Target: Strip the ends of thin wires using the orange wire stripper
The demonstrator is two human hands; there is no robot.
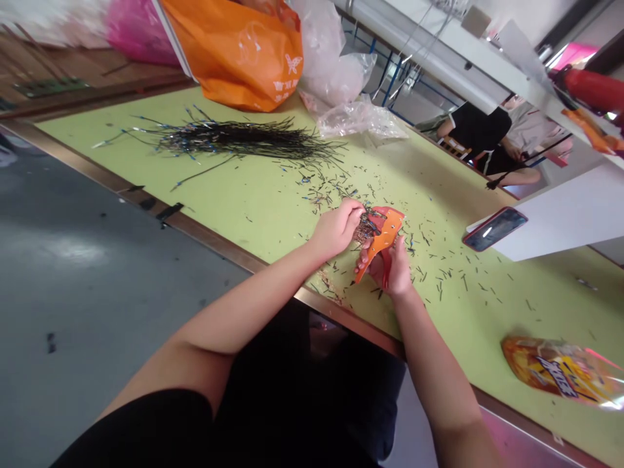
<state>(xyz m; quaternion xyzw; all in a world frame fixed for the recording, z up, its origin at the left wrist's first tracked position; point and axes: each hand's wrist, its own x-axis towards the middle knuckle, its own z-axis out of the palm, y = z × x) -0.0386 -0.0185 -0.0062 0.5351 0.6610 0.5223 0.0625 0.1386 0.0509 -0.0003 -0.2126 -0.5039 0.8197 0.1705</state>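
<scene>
Over the green tabletop (263, 214), near its front edge, my right hand (397, 266) is wrapped round an orange and red hand tool (387, 234) that looks like a wire stripper. My left hand (338, 227) is pinched closed at the tool's jaws; what its fingertips hold is too small to make out. Beneath and between the hands lies a small heap of wire bits (363, 231). A long bundle of black wires (248, 138) with blue and silvery ends lies farther back on the left. Short dark cuttings (439, 273) are scattered around the hands.
An orange bag (248, 58) and clear plastic bags (336, 78) stand at the back. A phone (494, 229) rests by a white panel (560, 214) on the right. A bottle with orange contents (560, 372) lies at the lower right. Other people (482, 130) sit beyond the table.
</scene>
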